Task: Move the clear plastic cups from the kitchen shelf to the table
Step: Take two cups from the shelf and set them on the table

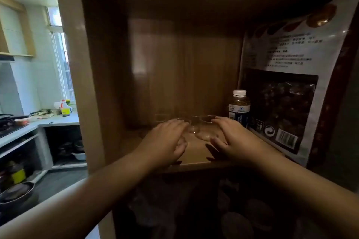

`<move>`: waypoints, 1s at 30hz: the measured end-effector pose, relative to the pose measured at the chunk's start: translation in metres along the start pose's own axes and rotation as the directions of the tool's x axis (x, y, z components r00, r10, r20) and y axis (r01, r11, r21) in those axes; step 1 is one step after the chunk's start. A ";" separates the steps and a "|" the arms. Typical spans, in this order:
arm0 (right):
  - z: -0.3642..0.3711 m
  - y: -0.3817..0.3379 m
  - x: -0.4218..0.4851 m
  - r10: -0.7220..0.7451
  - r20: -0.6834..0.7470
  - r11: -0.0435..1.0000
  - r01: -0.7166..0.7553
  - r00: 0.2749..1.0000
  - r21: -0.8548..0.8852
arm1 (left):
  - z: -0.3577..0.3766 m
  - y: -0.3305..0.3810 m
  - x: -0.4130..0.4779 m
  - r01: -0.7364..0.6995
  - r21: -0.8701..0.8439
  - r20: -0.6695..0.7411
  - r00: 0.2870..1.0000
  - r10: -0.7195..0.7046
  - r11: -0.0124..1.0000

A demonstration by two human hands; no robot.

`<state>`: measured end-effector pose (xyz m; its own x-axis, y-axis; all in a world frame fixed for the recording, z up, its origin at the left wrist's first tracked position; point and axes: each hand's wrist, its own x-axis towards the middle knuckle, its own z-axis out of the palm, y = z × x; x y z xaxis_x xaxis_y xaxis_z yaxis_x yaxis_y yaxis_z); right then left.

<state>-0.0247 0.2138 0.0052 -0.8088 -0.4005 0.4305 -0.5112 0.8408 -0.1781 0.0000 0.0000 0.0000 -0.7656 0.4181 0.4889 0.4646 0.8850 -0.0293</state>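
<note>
Head view: both hands reach into the brown wooden kitchen shelf (194,153). The left hand (165,141) and right hand (233,139) have their grip spread apart, flanking the small clear plastic cups (200,126) on the shelf board, not yet clasping them. No cup looks lifted; I judge the task barely begun. The worktop meant to receive them is out of sight.

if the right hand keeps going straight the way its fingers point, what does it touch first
Most likely the clear cups just past the right hand; its fingertips look almost on a rim. Depth is unclear in the dim shelf.
</note>
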 end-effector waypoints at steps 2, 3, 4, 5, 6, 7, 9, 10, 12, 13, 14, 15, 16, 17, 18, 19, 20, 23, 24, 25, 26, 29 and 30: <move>0.004 0.006 0.011 -0.022 -0.039 1.000 0.022 0.999 0.014 | 0.005 -0.003 0.008 -0.002 -0.008 -0.046 0.999 0.002 1.000; 0.008 0.010 0.017 -0.027 -0.052 1.000 0.028 0.998 0.009 | 0.009 -0.005 0.011 0.010 -0.011 -0.060 0.998 -0.011 1.000; 0.010 0.011 0.021 -0.025 -0.048 1.000 0.026 0.999 0.014 | 0.010 -0.006 0.013 0.017 -0.018 -0.070 0.997 -0.018 1.000; 0.013 0.014 0.026 -0.015 -0.050 1.000 0.016 0.999 0.023 | 0.013 -0.007 0.015 0.025 -0.026 -0.071 0.997 -0.027 0.999; 0.017 0.017 0.030 -0.002 -0.051 0.999 0.003 0.999 0.037 | 0.017 -0.007 0.017 0.028 -0.031 -0.076 0.997 -0.030 0.999; 0.019 0.020 0.034 0.004 -0.060 0.999 -0.002 0.998 0.046 | 0.020 -0.009 0.018 0.026 -0.025 -0.085 0.996 -0.028 0.999; 0.023 0.024 0.039 -0.008 -0.105 0.999 0.012 0.994 0.032 | 0.024 -0.010 0.020 0.019 -0.009 -0.115 0.993 -0.020 1.000; 0.026 0.025 0.040 -0.020 -0.127 1.000 0.022 0.992 0.018 | 0.026 -0.011 0.020 0.022 -0.015 -0.122 0.992 -0.024 1.000; 0.031 0.028 0.042 -0.044 -0.162 0.999 0.045 0.986 0.000 | 0.029 -0.012 0.022 0.031 -0.037 -0.124 0.992 -0.035 0.999; 0.032 0.029 0.043 -0.054 -0.179 0.999 0.054 0.982 -0.006 | 0.029 -0.012 0.022 0.036 -0.043 -0.127 0.991 -0.041 0.998; 0.033 0.029 0.043 -0.063 -0.191 0.998 0.062 0.980 -0.012 | 0.029 -0.012 0.023 0.042 -0.043 -0.132 0.990 -0.048 0.998; 0.033 0.029 0.043 -0.071 -0.202 0.997 0.070 0.977 -0.011 | 0.028 -0.012 0.024 0.050 -0.045 -0.139 0.989 -0.056 0.998; 0.032 0.028 0.043 -0.078 -0.206 0.997 0.078 0.975 -0.009 | 0.027 -0.012 0.024 0.060 -0.049 -0.144 0.987 -0.067 0.997; 0.032 0.028 0.042 -0.086 -0.205 0.996 0.086 0.975 -0.010 | 0.027 -0.011 0.024 0.070 -0.053 -0.143 0.987 -0.077 0.996; 0.031 0.028 0.041 -0.097 -0.198 0.995 0.095 0.976 -0.018 | 0.026 -0.010 0.023 0.075 -0.053 -0.138 0.987 -0.082 0.996; 0.031 0.028 0.039 -0.110 -0.191 0.994 0.107 0.975 -0.029 | 0.025 -0.009 0.022 0.076 -0.050 -0.132 0.988 -0.082 0.996; 0.030 0.027 0.037 -0.123 -0.185 0.992 0.118 0.975 -0.039 | 0.024 -0.008 0.020 0.076 -0.045 -0.121 0.989 -0.081 0.996; 0.025 0.025 0.030 -0.180 -0.210 0.983 0.167 0.961 -0.077 | 0.019 -0.005 0.016 0.081 -0.043 -0.115 0.990 -0.086 0.996; 0.022 0.023 0.026 -0.201 -0.230 0.979 0.186 0.952 -0.085 | 0.016 -0.004 0.015 0.082 -0.042 -0.121 0.989 -0.087 0.996; 0.019 0.020 0.022 -0.221 -0.249 0.975 0.205 0.943 -0.088 | 0.013 -0.002 0.012 0.080 -0.039 -0.128 0.988 -0.085 0.996; 0.016 0.017 0.018 -0.241 -0.264 0.970 0.225 0.934 -0.089 | 0.010 0.000 0.010 0.073 -0.036 -0.138 0.988 -0.077 0.997; 0.007 0.002 0.005 -0.298 -0.306 0.954 0.283 0.904 -0.095 | -0.004 0.005 -0.004 0.025 -0.021 -0.193 0.981 -0.028 0.999; 0.005 -0.005 0.001 -0.310 -0.313 0.951 0.295 0.898 -0.094 | -0.009 0.006 -0.011 0.016 -0.015 -0.210 0.977 -0.018 1.000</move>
<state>-0.0241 0.2072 0.0016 -0.4767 -0.5061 0.7188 -0.6976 0.7153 0.0409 0.0153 -0.0007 0.0020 -0.6633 0.3494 0.6618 0.4592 0.8883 -0.0088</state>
